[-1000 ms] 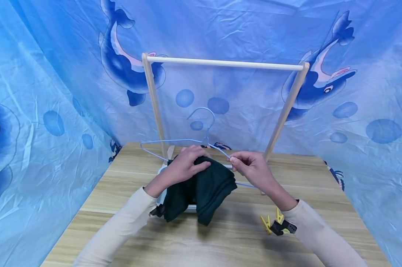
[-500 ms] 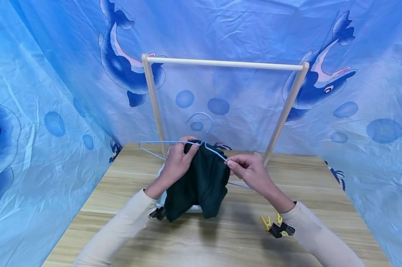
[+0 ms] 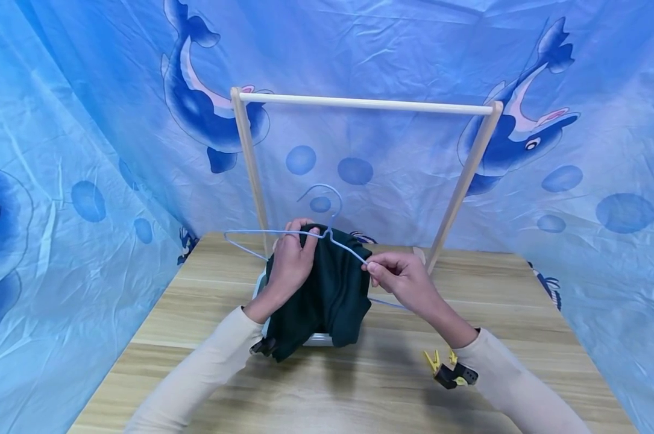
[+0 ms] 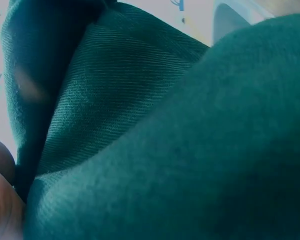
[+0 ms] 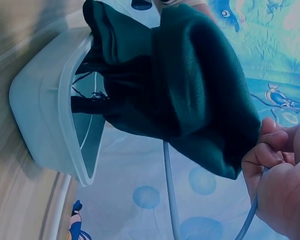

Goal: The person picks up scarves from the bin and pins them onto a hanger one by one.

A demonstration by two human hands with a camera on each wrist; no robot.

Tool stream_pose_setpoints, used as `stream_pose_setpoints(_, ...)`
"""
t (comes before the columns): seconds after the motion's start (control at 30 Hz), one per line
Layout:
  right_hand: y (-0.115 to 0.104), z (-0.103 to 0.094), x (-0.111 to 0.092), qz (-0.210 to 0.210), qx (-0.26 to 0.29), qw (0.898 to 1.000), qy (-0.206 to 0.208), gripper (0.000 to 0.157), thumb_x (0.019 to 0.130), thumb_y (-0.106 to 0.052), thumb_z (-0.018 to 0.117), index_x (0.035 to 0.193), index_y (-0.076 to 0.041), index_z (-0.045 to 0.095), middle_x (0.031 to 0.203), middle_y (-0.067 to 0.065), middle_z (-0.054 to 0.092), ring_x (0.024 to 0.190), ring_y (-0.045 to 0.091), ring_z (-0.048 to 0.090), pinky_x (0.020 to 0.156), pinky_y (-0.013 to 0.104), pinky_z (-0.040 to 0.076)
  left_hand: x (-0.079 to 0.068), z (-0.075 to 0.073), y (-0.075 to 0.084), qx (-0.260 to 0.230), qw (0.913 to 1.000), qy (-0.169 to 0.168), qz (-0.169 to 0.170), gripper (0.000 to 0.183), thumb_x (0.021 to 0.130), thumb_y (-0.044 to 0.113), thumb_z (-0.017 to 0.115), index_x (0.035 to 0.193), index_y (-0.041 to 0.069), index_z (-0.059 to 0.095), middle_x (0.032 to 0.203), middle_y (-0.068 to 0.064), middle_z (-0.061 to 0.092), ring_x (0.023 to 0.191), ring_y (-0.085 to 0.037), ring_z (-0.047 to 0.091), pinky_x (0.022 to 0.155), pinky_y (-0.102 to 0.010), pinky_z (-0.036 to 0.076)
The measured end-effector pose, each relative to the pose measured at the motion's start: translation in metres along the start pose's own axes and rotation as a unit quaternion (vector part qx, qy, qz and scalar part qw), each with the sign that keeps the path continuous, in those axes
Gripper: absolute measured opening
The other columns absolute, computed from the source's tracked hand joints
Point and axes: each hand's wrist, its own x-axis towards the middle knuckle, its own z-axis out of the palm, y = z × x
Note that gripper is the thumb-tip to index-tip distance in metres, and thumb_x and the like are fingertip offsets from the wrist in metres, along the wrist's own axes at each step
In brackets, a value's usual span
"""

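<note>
Two bare hands are working one dark green cloth (image 3: 329, 289) and one light blue wire hanger (image 5: 170, 185). Left hand (image 3: 291, 259), at 10 o'clock of the cloth, is gripping its top edge: thumb in front, other fingers mostly hidden behind, hanger's left arm crossing at those fingers. Right hand (image 3: 405, 280), at 3 o'clock, is pinching the hanger's right arm between thumb and curled fingers, right against the cloth's edge. Cloth is hanging in folds mid-table, above a pale plastic bin (image 5: 42, 100); right wrist view is showing dark material trailing into the bin's mouth. Left wrist view: cloth is filling most of it. Hanger's hook is pointing up at 12 o'clock. Wooden rack (image 3: 364, 105) is standing behind, also 12 o'clock. Yellow clips (image 3: 432, 360) are sitting at 4 o'clock, near the right forearm. Blue dolphin-print backdrop (image 3: 619, 337) is surrounding the table (image 3: 240, 392).
</note>
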Motion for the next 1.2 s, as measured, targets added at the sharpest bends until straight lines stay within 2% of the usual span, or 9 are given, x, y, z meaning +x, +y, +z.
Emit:
stream_pose_setpoints(0.23, -0.002, 0.004, -0.001, 0.001, 0.013, 1.0, -0.012, 0.015, 0.102, 0.001, 0.058, 0.099, 0.005, 0.073, 0.071, 0.013, 0.061, 0.051, 0.013, 0.042, 0.044, 0.027, 0.032, 0.003, 0.002, -0.001, -0.025, 0.9985, 0.048, 0.002, 0.026, 0.107, 0.021, 0.052, 0.119, -0.001, 0.058, 0.119, -0.021, 0.057, 0.102, -0.034, 0.056, 0.087, -0.045, 0.047)
stream_pose_setpoints(0.33, -0.002, 0.004, 0.0, 0.008, 0.008, 1.0, -0.011, 0.016, 0.102, -0.001, 0.059, 0.1, 0.005, 0.073, 0.071, 0.013, 0.061, 0.051, 0.013, 0.042, 0.044, 0.027, 0.032, 0.004, 0.002, -0.002, -0.036, 0.998, 0.051, 0.011, 0.025, 0.106, 0.019, 0.054, 0.117, -0.002, 0.06, 0.119, -0.021, 0.058, 0.104, -0.034, 0.057, 0.088, -0.045, 0.047)
stream_pose_setpoints(0.4, -0.002, 0.003, 0.0, 0.017, 0.005, 1.0, -0.005, 0.016, 0.103, -0.002, 0.059, 0.1, 0.005, 0.073, 0.071, 0.011, 0.061, 0.051, 0.012, 0.042, 0.044, 0.027, 0.032, 0.004, 0.001, -0.004, -0.04, 0.9985, 0.028, 0.025, 0.024, 0.106, 0.018, 0.055, 0.117, -0.002, 0.061, 0.118, -0.02, 0.06, 0.104, -0.032, 0.057, 0.089, -0.045, 0.047)
stream_pose_setpoints(0.5, -0.003, 0.001, 0.001, 0.028, 0.006, 1.0, 0.008, 0.017, 0.103, -0.002, 0.058, 0.1, 0.005, 0.073, 0.071, 0.009, 0.06, 0.051, 0.012, 0.041, 0.046, 0.026, 0.033, 0.003, 0.0, -0.005, -0.032, 0.9977, -0.028, 0.053, 0.023, 0.106, 0.016, 0.055, 0.114, -0.003, 0.063, 0.118, -0.019, 0.062, 0.107, -0.031, 0.058, 0.095, -0.046, 0.048)
stream_pose_setpoints(0.57, -0.003, 0.0, 0.002, 0.026, 0.008, 1.0, 0.012, 0.017, 0.103, -0.002, 0.058, 0.099, 0.006, 0.073, 0.07, 0.008, 0.059, 0.051, 0.012, 0.041, 0.046, 0.027, 0.034, 0.003, -0.001, -0.005, -0.013, 0.9961, -0.057, 0.067, 0.023, 0.106, 0.017, 0.055, 0.113, -0.003, 0.064, 0.12, -0.018, 0.063, 0.109, -0.03, 0.059, 0.098, -0.047, 0.048)
stream_pose_setpoints(0.7, -0.006, -0.001, 0.005, 0.016, 0.005, 1.0, 0.016, 0.018, 0.103, -0.003, 0.059, 0.099, 0.007, 0.073, 0.068, 0.005, 0.059, 0.051, 0.012, 0.042, 0.046, 0.027, 0.034, 0.001, -0.001, -0.006, 0.037, 0.9906, -0.089, 0.097, 0.023, 0.105, 0.017, 0.057, 0.113, -0.002, 0.066, 0.119, -0.017, 0.065, 0.113, -0.031, 0.059, 0.1, -0.048, 0.047)
stream_pose_setpoints(0.9, -0.01, -0.004, 0.009, 0.026, 0.003, 0.999, 0.034, 0.018, 0.103, -0.005, 0.059, 0.1, 0.008, 0.072, 0.07, 0.002, 0.061, 0.054, 0.013, 0.045, 0.052, 0.026, 0.041, 0.0, -0.001, -0.005, 0.092, 0.9727, -0.153, 0.148, 0.017, 0.105, 0.017, 0.059, 0.115, 0.004, 0.064, 0.117, -0.011, 0.064, 0.111, -0.029, 0.058, 0.095, -0.048, 0.046)
stream_pose_setpoints(1.07, -0.01, -0.004, 0.011, 0.032, 0.006, 0.999, 0.033, 0.018, 0.103, -0.005, 0.06, 0.101, 0.007, 0.073, 0.071, 0.003, 0.062, 0.055, 0.014, 0.046, 0.052, 0.025, 0.042, -0.001, -0.002, -0.004, 0.143, 0.9559, -0.197, 0.165, 0.02, 0.104, 0.018, 0.06, 0.12, 0.006, 0.064, 0.12, -0.01, 0.064, 0.11, -0.029, 0.058, 0.087, -0.048, 0.044)
stream_pose_setpoints(1.2, -0.012, -0.003, 0.011, 0.028, 0.009, 0.999, 0.032, 0.017, 0.103, -0.004, 0.059, 0.101, 0.007, 0.073, 0.07, 0.004, 0.062, 0.055, 0.014, 0.047, 0.051, 0.024, 0.041, -0.001, -0.002, -0.003, 0.169, 0.9417, -0.229, 0.18, 0.024, 0.102, 0.015, 0.063, 0.125, 0.007, 0.063, 0.123, -0.009, 0.064, 0.115, -0.029, 0.059, 0.091, -0.05, 0.045)
